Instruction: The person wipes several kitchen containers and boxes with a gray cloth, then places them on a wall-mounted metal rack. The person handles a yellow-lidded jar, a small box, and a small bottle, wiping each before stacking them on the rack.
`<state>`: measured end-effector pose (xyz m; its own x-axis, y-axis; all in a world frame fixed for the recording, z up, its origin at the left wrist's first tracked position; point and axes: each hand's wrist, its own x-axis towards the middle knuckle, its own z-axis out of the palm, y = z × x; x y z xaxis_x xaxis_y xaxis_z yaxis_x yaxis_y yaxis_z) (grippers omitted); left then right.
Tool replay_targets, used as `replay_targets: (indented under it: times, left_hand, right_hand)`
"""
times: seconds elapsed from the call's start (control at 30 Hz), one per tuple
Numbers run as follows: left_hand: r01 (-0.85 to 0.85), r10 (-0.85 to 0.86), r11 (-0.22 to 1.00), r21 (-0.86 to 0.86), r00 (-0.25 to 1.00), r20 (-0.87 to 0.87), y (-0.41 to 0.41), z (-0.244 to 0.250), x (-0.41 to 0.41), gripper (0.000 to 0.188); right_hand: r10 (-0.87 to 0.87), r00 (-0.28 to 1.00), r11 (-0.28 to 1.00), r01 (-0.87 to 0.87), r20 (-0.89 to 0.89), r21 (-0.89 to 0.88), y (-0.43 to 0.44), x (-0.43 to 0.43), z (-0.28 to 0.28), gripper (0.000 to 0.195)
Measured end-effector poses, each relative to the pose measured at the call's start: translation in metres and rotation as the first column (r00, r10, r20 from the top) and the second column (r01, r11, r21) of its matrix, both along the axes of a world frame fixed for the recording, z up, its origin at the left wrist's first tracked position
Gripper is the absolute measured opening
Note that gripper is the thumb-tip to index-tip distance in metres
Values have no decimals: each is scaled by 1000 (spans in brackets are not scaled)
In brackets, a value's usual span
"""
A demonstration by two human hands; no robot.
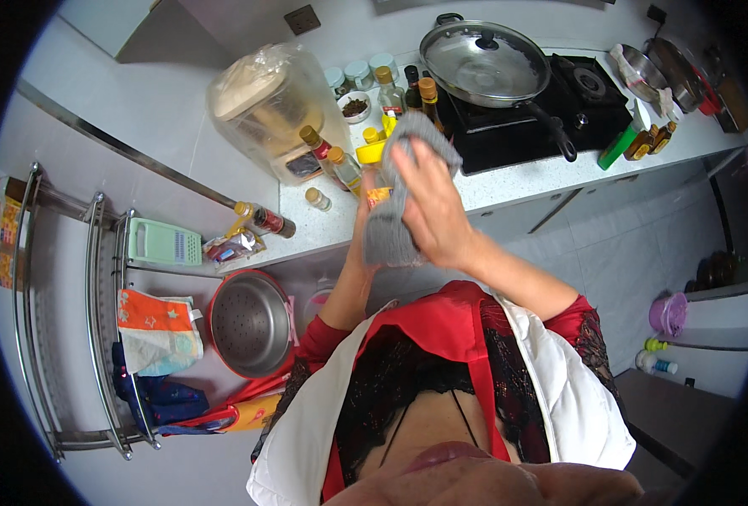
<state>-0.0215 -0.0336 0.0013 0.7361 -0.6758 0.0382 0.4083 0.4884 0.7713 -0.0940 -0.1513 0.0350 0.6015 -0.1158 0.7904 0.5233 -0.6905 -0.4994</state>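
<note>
A grey cloth [386, 237] is gripped in my right hand [434, 205], its fingers pressing it against a clear bottle with a yellow cap [370, 152]. The bottle bears an orange label and is held up above the counter's front edge. My left hand [366, 195] is around the bottle's near side, mostly hidden behind the cloth and the bottle. Just behind my hands stand sauce and oil bottles [345, 169] with gold caps. A small jar [317, 198] stands on the white speckled counter [301, 228] to the left.
A lidded frying pan [484, 66] rests on the black gas hob [494, 142], its handle towards the front. A plastic-wrapped container [272, 114] stands at the back left. A green-labelled bottle [620, 144] lies at the right. Below left are a metal rack [99, 329] and a steamer pot [250, 326].
</note>
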Motion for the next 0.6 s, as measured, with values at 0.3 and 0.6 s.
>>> replay_targets:
  times: [0.3, 0.6]
  left_hand:
    - [-140, 178, 969, -203, 967, 183, 25, 4, 34, 60]
    - [299, -320, 694, -655, 943, 91, 32, -1, 69, 89]
  right_hand:
    - [141, 973, 975, -168, -182, -142, 25, -16, -26, 56]
    - [593, 798, 345, -134, -106, 929, 7, -31, -62, 33]
